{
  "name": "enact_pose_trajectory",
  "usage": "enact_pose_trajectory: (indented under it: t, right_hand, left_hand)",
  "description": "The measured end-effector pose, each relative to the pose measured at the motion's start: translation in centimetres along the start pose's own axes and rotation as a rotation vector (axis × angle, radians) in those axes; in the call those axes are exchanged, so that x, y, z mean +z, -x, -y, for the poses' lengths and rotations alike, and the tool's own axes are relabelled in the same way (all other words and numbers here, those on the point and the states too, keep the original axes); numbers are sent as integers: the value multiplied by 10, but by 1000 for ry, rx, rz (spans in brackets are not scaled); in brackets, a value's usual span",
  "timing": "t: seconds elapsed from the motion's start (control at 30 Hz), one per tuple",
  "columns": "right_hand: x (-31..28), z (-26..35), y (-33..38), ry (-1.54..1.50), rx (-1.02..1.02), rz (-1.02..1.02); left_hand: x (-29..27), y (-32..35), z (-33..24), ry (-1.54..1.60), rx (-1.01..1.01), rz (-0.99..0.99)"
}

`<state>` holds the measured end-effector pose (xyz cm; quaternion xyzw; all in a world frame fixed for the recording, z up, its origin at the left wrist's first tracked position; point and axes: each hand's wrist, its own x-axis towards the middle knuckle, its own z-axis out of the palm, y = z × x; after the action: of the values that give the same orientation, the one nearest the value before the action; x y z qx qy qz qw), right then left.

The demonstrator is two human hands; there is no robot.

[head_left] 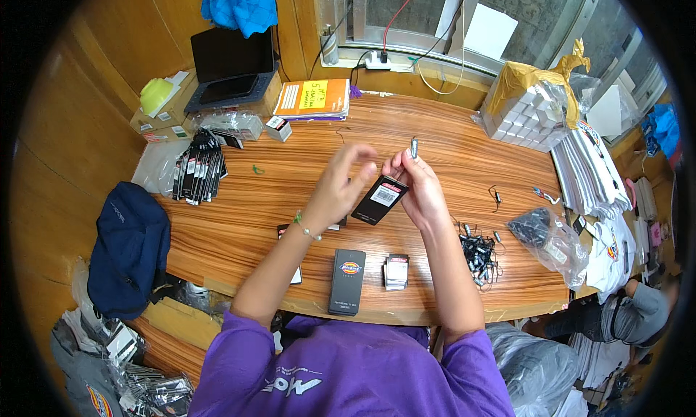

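Beyond the dark card stack [348, 283], the right hand [422, 183] pinches a black tag [378, 201] and small silvery piece [414, 148] between nearly closed fingers, probably for steadiness; the left hand [338, 188] (fingers parted, apparently empty) hovers there too.

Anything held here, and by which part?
Right hand: black tag by its upper end, small silver piece by its lower end. Left hand: nothing visible.

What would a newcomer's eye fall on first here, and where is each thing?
Probably the black tag held in the right hand, near the picture's middle, with the left hand open beside it. The purple shirt stands out at the bottom, and the bright blue cloth at the top, left of centre.
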<state>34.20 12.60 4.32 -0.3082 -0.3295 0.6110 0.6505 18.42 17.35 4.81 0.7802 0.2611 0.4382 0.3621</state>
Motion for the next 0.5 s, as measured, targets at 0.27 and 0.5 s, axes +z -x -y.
enact_pose_trajectory:
  t: [0.27,0.5]
  right_hand:
    - [-4,-4,-53,171,41,-129]
    - [-32,-2,-140,453,146,-135]
  left_hand:
    - [-5,0,30,373,-375,70]
    - [-19,7,98,325,-572,73]
